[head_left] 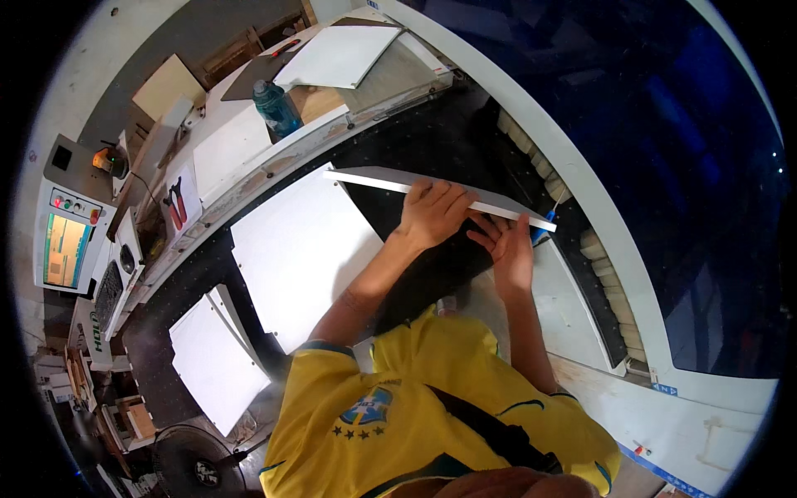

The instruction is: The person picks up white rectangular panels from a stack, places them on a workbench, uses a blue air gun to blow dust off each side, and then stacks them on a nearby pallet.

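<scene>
A white board [390, 182] with a grey upper face is tilted up edge-on in front of me, above the black machine bed. My left hand [437, 214] is closed around its near edge, fingers over the top. Farther right along that edge, my right hand [508, 249] grips near the board's end, with the thumb and fingers against it. Close by the right fingertips is a blue-handled tool [545, 231] with a thin shaft; whether the hand touches it, I cannot tell. A large white panel [303, 249] lies flat on the bed to the left, partly behind my left forearm.
Smaller white panels [217, 361] lie at the lower left, above a black fan [195, 461]. A worktable at the back holds a teal bottle [276, 109], white sheets [340, 54] and red-handled pliers [177, 205]. A control screen [66, 251] stands far left; a dark blue machine cover [656, 149] curves at right.
</scene>
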